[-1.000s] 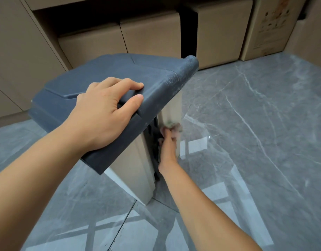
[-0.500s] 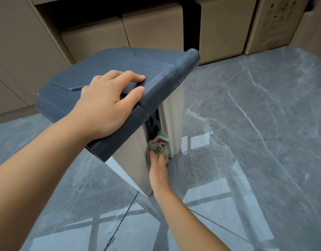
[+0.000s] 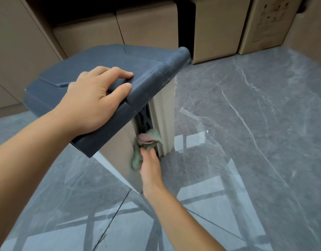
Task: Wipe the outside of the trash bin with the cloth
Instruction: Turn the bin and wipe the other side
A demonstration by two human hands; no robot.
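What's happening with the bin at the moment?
A person is wiping a trash bin. The left hand grips the edge of its dark lid, steadying it. The right hand holds a bunched green-and-pink cloth against the bin's beige side, low down beside the dark recessed strip. The bin stands on a grey marbled floor.

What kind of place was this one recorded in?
Likely an indoor storage or utility corner: cardboard boxes lined along beige cabinets, a polished grey marble-look floor, and a lidded trash bin.
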